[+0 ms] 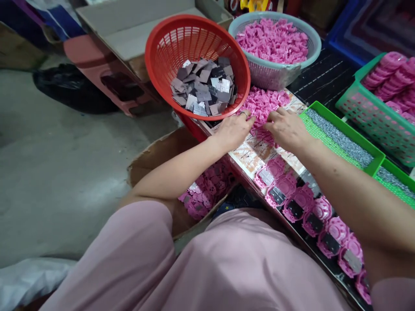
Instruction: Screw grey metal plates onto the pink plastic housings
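Note:
A heap of small pink plastic pieces [264,106] lies on the patterned table surface, with both hands at its near edge. My left hand [235,129], a ring on one finger, reaches in from the left beside the red basket; its fingers are bent together at the pieces. From the right, my right hand [287,129] touches the heap with curled fingers. What either hand's fingertips hold is hidden. Nearer my body runs a row of pink round-framed plastic housings [282,185], several with a grey or black plate [277,195] set in them.
A red basket [197,21] of grey and black plates leans at the table's edge. Behind the heap stands a pale blue basket [275,71] of pink pieces. Green trays [333,134] of tiny metal parts and a green basket [369,103] are at right. Below is a cardboard box [152,151].

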Tool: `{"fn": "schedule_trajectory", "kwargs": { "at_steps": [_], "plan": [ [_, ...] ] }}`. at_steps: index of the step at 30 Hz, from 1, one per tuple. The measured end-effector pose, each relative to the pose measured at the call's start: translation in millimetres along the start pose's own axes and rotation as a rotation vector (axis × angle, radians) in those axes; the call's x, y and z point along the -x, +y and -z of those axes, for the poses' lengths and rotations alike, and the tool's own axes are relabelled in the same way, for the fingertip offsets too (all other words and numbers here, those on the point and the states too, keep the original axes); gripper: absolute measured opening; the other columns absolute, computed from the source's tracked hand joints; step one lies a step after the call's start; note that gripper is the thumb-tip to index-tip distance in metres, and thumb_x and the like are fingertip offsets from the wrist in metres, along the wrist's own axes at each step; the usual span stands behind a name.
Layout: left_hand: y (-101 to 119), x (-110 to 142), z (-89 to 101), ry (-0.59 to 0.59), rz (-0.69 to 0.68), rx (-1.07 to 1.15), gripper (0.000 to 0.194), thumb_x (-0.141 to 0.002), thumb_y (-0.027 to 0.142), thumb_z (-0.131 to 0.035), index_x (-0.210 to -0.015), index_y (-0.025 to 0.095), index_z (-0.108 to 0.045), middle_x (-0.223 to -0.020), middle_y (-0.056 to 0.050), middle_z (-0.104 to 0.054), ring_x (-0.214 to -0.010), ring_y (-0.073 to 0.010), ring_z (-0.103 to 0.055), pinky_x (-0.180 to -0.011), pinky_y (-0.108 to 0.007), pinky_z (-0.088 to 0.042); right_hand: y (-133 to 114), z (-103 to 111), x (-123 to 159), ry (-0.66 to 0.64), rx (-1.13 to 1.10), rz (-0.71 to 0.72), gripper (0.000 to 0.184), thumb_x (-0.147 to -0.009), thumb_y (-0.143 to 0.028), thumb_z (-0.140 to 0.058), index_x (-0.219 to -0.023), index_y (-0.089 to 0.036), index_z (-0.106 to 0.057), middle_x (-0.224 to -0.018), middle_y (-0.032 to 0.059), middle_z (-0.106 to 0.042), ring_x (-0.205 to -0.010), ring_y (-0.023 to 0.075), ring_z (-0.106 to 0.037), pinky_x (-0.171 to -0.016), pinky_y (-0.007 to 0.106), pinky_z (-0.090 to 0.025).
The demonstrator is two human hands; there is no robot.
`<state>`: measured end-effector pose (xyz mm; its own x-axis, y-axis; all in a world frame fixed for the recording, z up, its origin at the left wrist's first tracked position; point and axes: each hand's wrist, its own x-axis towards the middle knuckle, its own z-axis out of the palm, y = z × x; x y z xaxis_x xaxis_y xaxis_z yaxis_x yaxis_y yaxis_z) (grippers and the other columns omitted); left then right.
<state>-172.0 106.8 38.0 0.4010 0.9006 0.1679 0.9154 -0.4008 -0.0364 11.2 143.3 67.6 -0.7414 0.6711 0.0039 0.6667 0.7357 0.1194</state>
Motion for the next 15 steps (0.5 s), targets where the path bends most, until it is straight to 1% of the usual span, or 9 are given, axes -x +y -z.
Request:
{"fn": "schedule_trajectory", "kwargs": {
  "at_steps": [2, 3, 5, 7, 8, 10, 12, 13, 15],
  "plan": [
    [0.3, -2.9, -4.0, 0.005, -0.019, -0.007, 0.038, -0.091, 0.011, -0.044, -0.127, 0.013, -0.055, -0.125, -0.016, -0.058, -0.094, -0.0252, -0.066, -0.071, -0.035, -0.054, 6.3, 1.7, 3.8, 0.018, -0.077, -0.032, 0.029, -0.087, -0.012, -0.043, -0.09, -0.016, -0.072, -0.1, 0.014, -0.067, -0.099, 0.0281, -0.054, -0.077, 0.04, -0.04],
    [0.0, -4.1, -5.9, 0.013, -0.024, -0.005, 0.036, -0.091, 0.01, -0.043, -0.125, 0.012, -0.056, -0.124, -0.016, -0.059, -0.093, -0.0249, -0.066, -0.071, -0.034, -0.053, 9.8, 2.9, 7.8, 0.05, -0.168, -0.082, 0.026, -0.085, -0.013, -0.047, -0.091, -0.017, -0.072, -0.1, 0.0123, -0.068, -0.097, 0.0267, -0.056, -0.079, 0.04, -0.042],
    [-0.9, -5.5, -8.8, 0.037, -0.024, 0.009, 0.034, -0.09, 0.008, -0.043, -0.12, 0.012, -0.058, -0.12, -0.016, -0.061, -0.092, -0.0238, -0.066, -0.071, -0.033, -0.053, 15.3, 5.9, 20.2, 0.151, -0.439, -0.241, 0.019, -0.082, -0.018, -0.055, -0.093, -0.017, -0.071, -0.095, 0.0087, -0.07, -0.09, 0.0227, -0.06, -0.08, 0.038, -0.046],
    [-2.0, -6.1, -10.9, 0.064, -0.028, 0.027, 0.031, -0.09, 0.008, -0.043, -0.116, 0.011, -0.059, -0.114, -0.016, -0.062, -0.09, -0.0232, -0.066, -0.071, -0.033, -0.052, 17.6, 9.1, 37.7, 0.255, -0.729, -0.4, 0.019, -0.079, -0.025, -0.061, -0.094, -0.016, -0.069, -0.088, 0.0068, -0.071, -0.081, 0.0194, -0.063, -0.075, 0.035, -0.05],
    [-2.5, -6.4, -11.7, 0.076, -0.033, 0.037, 0.029, -0.089, 0.008, -0.044, -0.114, 0.01, -0.06, -0.11, -0.015, -0.063, -0.089, -0.0231, -0.065, -0.071, -0.033, -0.052, 17.3, 10.6, 47.9, 0.282, -0.868, -0.462, 0.021, -0.078, -0.029, -0.064, -0.094, -0.015, -0.067, -0.086, 0.0069, -0.071, -0.078, 0.0187, -0.064, -0.07, 0.033, -0.051],
    [-3.3, -7.3, -12.9, 0.101, -0.046, 0.064, 0.027, -0.089, 0.01, -0.045, -0.111, 0.01, -0.06, -0.104, -0.015, -0.064, -0.088, -0.0231, -0.065, -0.071, -0.033, -0.051, 14.4, 13.3, 69.4, 0.286, -1.12, -0.547, 0.024, -0.077, -0.035, -0.067, -0.091, -0.016, -0.065, -0.087, 0.0073, -0.071, -0.077, 0.0183, -0.066, -0.061, 0.029, -0.051],
    [-3.9, -9.0, -13.6, 0.13, -0.045, 0.11, 0.024, -0.089, 0.013, -0.048, -0.11, 0.01, -0.061, -0.103, -0.015, -0.064, -0.089, -0.0235, -0.064, -0.073, -0.033, -0.051, 9.8, 15.6, 91.5, 0.291, -1.424, -0.654, 0.029, -0.071, -0.036, -0.075, -0.093, -0.019, -0.065, -0.086, 0.0055, -0.071, -0.078, 0.0184, -0.068, -0.057, 0.027, -0.05],
    [-4.2, -10.2, -13.8, 0.144, -0.042, 0.138, 0.024, -0.089, 0.016, -0.05, -0.11, 0.01, -0.06, -0.103, -0.015, -0.064, -0.091, -0.0241, -0.063, -0.075, -0.034, -0.051, 7.2, 16.7, 102.5, 0.293, -1.539, -0.701, 0.035, -0.068, -0.035, -0.078, -0.097, -0.021, -0.065, -0.085, 0.004, -0.07, -0.079, 0.0184, -0.068, -0.056, 0.026, -0.049],
    [-4.6, -12.4, -13.8, 0.165, -0.036, 0.193, 0.025, -0.089, 0.019, -0.052, -0.11, 0.01, -0.06, -0.104, -0.015, -0.064, -0.095, -0.0258, -0.063, -0.08, -0.036, -0.05, 2.2, 18.1, 124.4, 0.3, -1.648, -0.763, 0.047, -0.064, -0.035, -0.082, -0.106, -0.025, -0.066, -0.081, 0.0011, -0.07, -0.078, 0.0175, -0.068, -0.056, 0.024, -0.05]
  ]
}}
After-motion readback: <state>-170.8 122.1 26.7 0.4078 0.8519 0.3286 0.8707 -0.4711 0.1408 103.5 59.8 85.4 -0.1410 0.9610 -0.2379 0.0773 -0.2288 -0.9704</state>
